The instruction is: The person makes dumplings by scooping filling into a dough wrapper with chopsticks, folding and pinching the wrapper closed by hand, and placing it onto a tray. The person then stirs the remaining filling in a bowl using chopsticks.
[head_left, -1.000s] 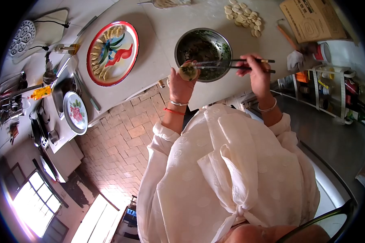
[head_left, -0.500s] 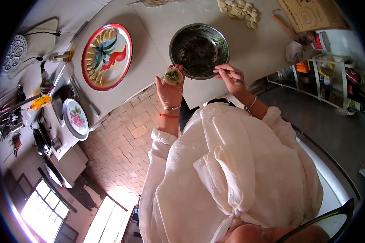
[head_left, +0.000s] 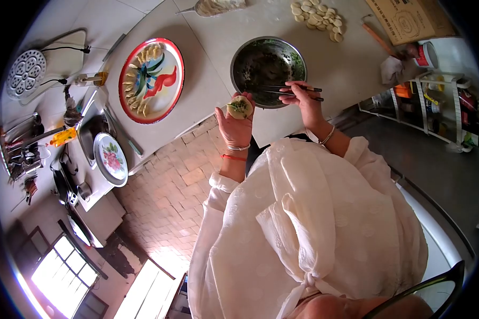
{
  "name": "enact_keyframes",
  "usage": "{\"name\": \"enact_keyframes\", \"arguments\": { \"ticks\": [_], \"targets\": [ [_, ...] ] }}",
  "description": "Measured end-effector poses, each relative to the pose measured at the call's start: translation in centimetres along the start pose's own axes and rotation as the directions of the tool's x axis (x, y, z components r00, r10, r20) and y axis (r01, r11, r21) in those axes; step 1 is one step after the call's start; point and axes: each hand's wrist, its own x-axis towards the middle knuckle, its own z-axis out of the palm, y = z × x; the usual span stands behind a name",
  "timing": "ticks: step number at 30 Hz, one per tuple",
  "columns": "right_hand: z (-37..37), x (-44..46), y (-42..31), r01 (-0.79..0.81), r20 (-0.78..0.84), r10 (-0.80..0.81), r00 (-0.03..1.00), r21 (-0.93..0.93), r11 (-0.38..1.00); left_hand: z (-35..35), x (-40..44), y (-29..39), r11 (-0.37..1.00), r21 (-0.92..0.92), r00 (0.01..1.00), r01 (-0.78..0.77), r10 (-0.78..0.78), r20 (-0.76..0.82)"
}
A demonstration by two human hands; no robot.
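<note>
My left hand (head_left: pixel 236 129) is palm up beside the bowl, holding a round dumpling wrapper (head_left: pixel 232 111) with dark green filling (head_left: pixel 241 106) on it. My right hand (head_left: pixel 306 105) grips a pair of black chopsticks (head_left: pixel 315 94) at the bowl's near right rim. Their tips reach left across the near part of the steel bowl (head_left: pixel 302 59), close to the wrapper. Inside the bowl lies a dark green filling mixture (head_left: pixel 269 66). To the left, a red-rimmed plate (head_left: pixel 153 120) carries several folded dumplings (head_left: pixel 129 87) along its left side.
Flattened dough pieces (head_left: pixel 318 18) lie at the back of the counter (head_left: pixel 207 58). Further right are a rolling pin (head_left: pixel 379 37), a cardboard box (head_left: pixel 410 18) and a white rack of bottles (head_left: pixel 423 106). A flowered tray (head_left: pixel 110 175) rests by the sink at left.
The chopsticks have swung from pointing down to lying nearly level, tips toward the wrapper. The whole view has shifted slightly; my left hand still holds the filled wrapper beside the bowl.
</note>
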Motion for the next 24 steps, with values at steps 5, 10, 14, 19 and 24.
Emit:
{"name": "enact_keyframes", "arguments": {
  "ticks": [5, 10, 14, 19, 24],
  "targets": [
    [-1.1, 0.2, -0.7, -0.022, -0.048, 0.027, 0.998, 0.1, 0.995, 0.1, 0.1, 0.2, 1.0, 0.023, 1.0, 0.004, -0.004, -0.001],
    [-0.5, -1.3, -4.2, 0.096, -0.017, -0.096, 0.995, 0.022, 0.995, 1.2, 1.2, 0.7, 1.0, 0.025, 1.0, 0.01, -0.011, 0.023],
    [0.0, -2.6, -5.8, 0.234, 0.128, -0.216, 0.968, -0.147, 0.961, 1.2, 3.1, 0.4, 0.998, 0.045, 0.996, 0.033, -0.036, 0.079],
    [1.5, -4.0, -6.2, 0.612, 0.474, -0.414, 0.777, -0.417, 0.672, 4.0, 4.1, -0.7, 0.998, 0.041, 0.995, 0.057, -0.06, 0.079],
    [1.4, -4.6, -6.3, 0.868, 0.758, -0.431, 0.489, -0.472, 0.155, 4.7, 4.8, -1.3, 0.996, 0.075, 0.996, 0.055, -0.06, 0.067]
  ]
}}
